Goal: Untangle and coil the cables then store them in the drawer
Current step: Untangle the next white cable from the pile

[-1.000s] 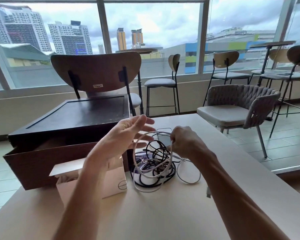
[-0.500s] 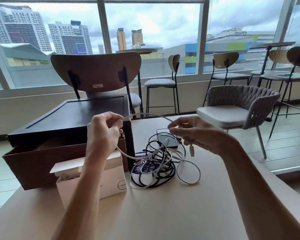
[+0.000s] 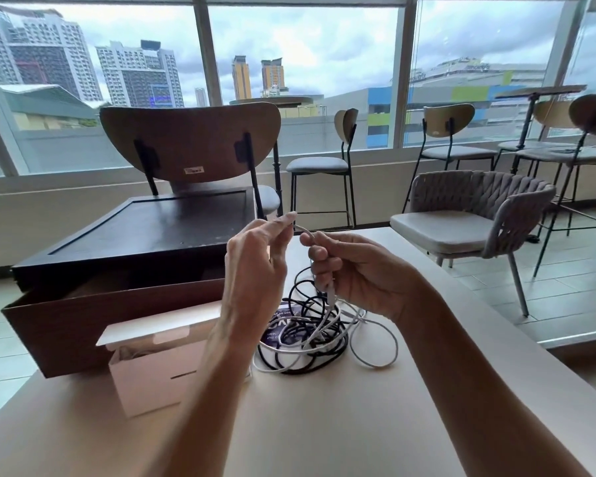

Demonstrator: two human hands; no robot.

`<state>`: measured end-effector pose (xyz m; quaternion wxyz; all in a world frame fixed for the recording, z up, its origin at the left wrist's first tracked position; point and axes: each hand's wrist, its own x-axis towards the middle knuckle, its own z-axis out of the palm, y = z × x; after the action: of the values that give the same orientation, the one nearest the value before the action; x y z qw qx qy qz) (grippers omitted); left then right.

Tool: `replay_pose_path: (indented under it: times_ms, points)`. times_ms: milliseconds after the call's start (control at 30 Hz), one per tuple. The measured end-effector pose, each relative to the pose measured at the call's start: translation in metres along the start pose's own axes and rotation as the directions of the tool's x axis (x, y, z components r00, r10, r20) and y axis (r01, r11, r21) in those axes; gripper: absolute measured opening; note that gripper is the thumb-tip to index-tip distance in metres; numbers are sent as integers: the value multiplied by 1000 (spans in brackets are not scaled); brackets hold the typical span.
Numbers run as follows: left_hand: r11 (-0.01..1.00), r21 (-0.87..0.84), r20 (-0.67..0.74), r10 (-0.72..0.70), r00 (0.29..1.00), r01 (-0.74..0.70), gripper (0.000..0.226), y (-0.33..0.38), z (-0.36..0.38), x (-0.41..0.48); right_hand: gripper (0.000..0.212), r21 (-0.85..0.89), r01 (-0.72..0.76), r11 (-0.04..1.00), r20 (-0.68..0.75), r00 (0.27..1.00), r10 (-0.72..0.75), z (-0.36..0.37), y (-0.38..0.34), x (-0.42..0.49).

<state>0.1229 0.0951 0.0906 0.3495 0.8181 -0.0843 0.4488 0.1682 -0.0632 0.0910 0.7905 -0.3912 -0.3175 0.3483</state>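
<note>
A tangle of black and white cables (image 3: pixel 310 335) lies on the beige table (image 3: pixel 324 425), just right of a dark wooden drawer unit (image 3: pixel 145 232) whose drawer (image 3: pixel 111 315) is pulled open. Both hands are raised above the pile and close together. My right hand (image 3: pixel 358 270) grips one end of a white cable (image 3: pixel 331 294), its plug hanging down from the fist. My left hand (image 3: pixel 255 266) pinches the same white cable at its fingertips, and a short arc of it bridges the two hands.
A white cardboard box (image 3: pixel 152 370) with its flap open stands in front of the drawer. A purple card (image 3: pixel 276 327) lies under the cables. A wooden chair (image 3: pixel 190 142) stands behind the drawer unit, a grey woven armchair (image 3: pixel 472 218) to the right.
Both hands have come together above the pile. The white cable's arc between them has shortened, and the plug now hangs from my right fist.
</note>
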Motion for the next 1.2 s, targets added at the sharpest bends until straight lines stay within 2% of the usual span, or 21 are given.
replay_pose_path:
  times_ms: [133,267,333,433,500,567,667,733,800,833,900,1000,1067,1200]
  points:
    - [991,-94,-31,-103,994,99,26,-3,-4,1,16,65,1,998,116,993,-9,8,2,-2]
    - [982,-102,51,-156,986,161,24,1,-5,1,15,79,80,994,157,983,-92,11,5,2]
    - [981,-73,132,-170,976,181,26,0,-6,0,19,135,176,975,84,978,-189,9,2,6]
    - [985,-12,281,-162,946,172,29,-1,-8,-2,22,290,330,898,-123,944,-307,0,-2,9]
    - [989,41,394,-147,907,142,27,-1,-9,-2,19,294,415,861,-244,904,-352,-3,-2,12]
    - [991,86,488,-131,863,102,22,1,-9,-2,16,203,454,868,-352,861,-368,-4,0,16]
    - [990,124,533,-124,837,67,15,4,-12,-1,16,-18,459,888,-463,784,-414,-3,4,18]
    - [990,126,520,-118,846,61,14,5,-16,1,19,-167,430,887,-467,758,-455,-2,6,17]
    - [994,102,502,-84,861,38,17,7,-20,2,21,-392,356,848,-428,746,-511,0,7,15]
    - [996,83,503,-60,862,21,19,9,-22,3,20,-507,302,807,-397,750,-530,0,8,14]
    - [999,42,525,-4,851,-22,20,14,-26,3,14,-671,194,715,-304,808,-505,4,7,11]
    - [999,-2,559,45,828,-53,13,17,-34,5,9,-765,86,638,-182,922,-343,8,8,8]
    - [999,-9,539,43,841,-46,13,13,-41,9,9,-725,80,684,-123,962,-243,10,8,8]
    - [997,-77,434,19,901,16,26,3,-51,16,16,-593,85,801,-41,990,-135,12,3,2]
